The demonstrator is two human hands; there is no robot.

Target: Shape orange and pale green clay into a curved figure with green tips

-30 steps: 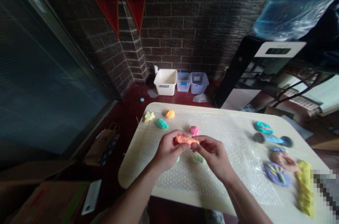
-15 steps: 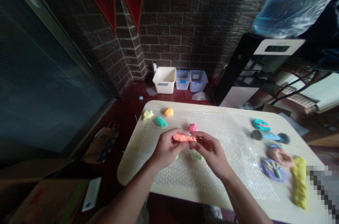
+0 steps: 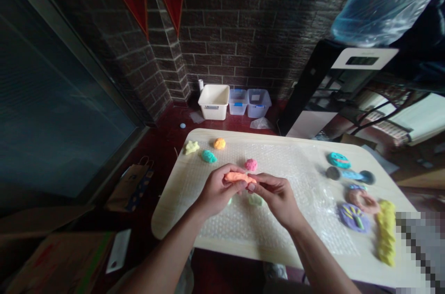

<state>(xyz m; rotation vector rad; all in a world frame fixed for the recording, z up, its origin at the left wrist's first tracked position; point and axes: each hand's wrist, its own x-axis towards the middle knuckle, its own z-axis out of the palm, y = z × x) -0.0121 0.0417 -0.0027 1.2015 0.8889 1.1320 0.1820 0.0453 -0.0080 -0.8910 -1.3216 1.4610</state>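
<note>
Both hands hold one elongated lump of orange modelling clay [image 3: 236, 177] above the table. My left hand [image 3: 217, 191] grips its left part between thumb and fingers. At its narrower right end, my right hand [image 3: 276, 194] pinches it with thumb and fingertips. Just beyond the hands a pink clay ball [image 3: 251, 164] lies on the bubble wrap [image 3: 288, 164]. A pale green clay piece [image 3: 256, 200] is partly hidden beneath the hands, with another bit of pale green near the left hand.
Yellow [image 3: 192, 147], orange [image 3: 219, 143] and teal [image 3: 209, 156] clay pieces lie at the table's far left. On the right are a teal disc [image 3: 339, 160], a blue dumbbell shape [image 3: 351, 175], a brownish ring [image 3: 363, 201], a purple disc [image 3: 354, 218] and a yellow slab [image 3: 386, 233].
The whole view has shifted slightly, so the table and its pieces appear a little higher and further left. Both hands keep hold of the orange clay, with only slight finger movement.
</note>
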